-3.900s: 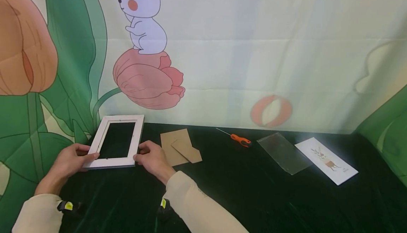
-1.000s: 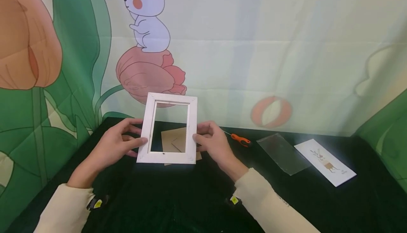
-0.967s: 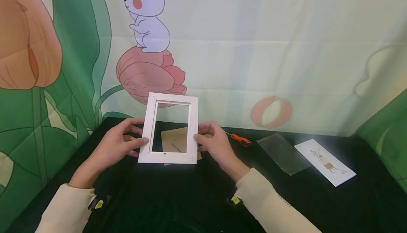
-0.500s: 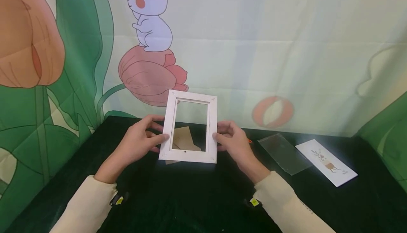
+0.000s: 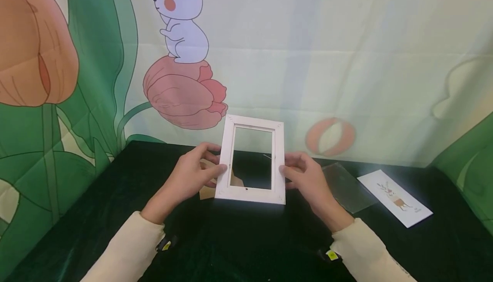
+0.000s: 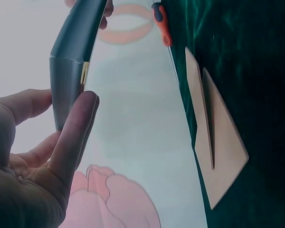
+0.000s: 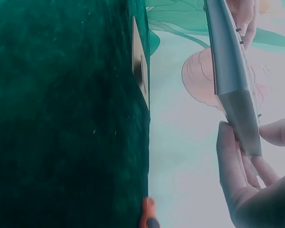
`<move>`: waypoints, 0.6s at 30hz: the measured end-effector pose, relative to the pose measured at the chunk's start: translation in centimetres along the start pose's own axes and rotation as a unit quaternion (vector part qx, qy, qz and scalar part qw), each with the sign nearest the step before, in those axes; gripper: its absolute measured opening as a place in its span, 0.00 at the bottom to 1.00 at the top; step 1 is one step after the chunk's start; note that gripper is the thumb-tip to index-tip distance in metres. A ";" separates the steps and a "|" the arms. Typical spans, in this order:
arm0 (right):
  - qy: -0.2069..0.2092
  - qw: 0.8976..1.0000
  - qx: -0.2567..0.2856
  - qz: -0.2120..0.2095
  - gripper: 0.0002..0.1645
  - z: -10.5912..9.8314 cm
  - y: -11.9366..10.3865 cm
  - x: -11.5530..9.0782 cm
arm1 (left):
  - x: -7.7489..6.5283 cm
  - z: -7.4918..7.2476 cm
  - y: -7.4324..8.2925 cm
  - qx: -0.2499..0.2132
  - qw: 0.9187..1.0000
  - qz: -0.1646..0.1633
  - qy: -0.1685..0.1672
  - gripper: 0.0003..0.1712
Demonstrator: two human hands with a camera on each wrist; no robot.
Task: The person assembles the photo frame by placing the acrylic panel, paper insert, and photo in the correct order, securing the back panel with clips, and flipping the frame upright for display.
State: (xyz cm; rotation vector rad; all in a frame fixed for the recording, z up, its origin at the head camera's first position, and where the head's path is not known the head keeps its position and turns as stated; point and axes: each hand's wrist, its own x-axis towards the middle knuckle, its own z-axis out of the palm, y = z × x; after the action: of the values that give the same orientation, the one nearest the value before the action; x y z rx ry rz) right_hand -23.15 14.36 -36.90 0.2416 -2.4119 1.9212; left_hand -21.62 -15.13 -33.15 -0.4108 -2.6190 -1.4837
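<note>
In the head view, a white picture frame (image 5: 250, 194) with an open middle is held tilted up above the dark green cloth. My left hand (image 5: 190, 171) grips its left bar, thumb on the near face and fingers behind. The right hand (image 5: 311, 181) holds the opposite bar the same way. From the left wrist view, the frame's side edge (image 6: 69, 66) sits between thumb and fingers of the left hand (image 6: 42, 171). The right wrist view shows the frame (image 7: 230, 61) edge-on, with small dark tabs, pinched by the right hand (image 7: 251, 190).
A brown backing board with its stand flap (image 5: 207, 191) lies partly hidden behind the frame. An orange-handled screwdriver (image 6: 162, 26) lies on the cloth; the head view shows only its shaft. To the right are a clear sheet (image 5: 348, 190) and a white picture card (image 5: 398, 198).
Both hands have lifted the frame from the cloth at the far left and carried it rightward, tilted up. Over the last half second it has shifted further right and slightly lower.
</note>
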 end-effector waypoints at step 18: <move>0.001 0.999 -0.048 0.011 0.29 -4.1 0.9 -2.5 | -0.1 4.1 0.0 -0.050 0.998 -0.004 -0.031 0.33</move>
State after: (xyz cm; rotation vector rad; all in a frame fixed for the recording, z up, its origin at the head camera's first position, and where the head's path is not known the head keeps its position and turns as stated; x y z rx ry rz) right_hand -21.03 18.73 -37.23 0.2096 -2.5078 1.8062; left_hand -21.40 -11.66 -35.28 -0.4630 -2.6044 -1.6344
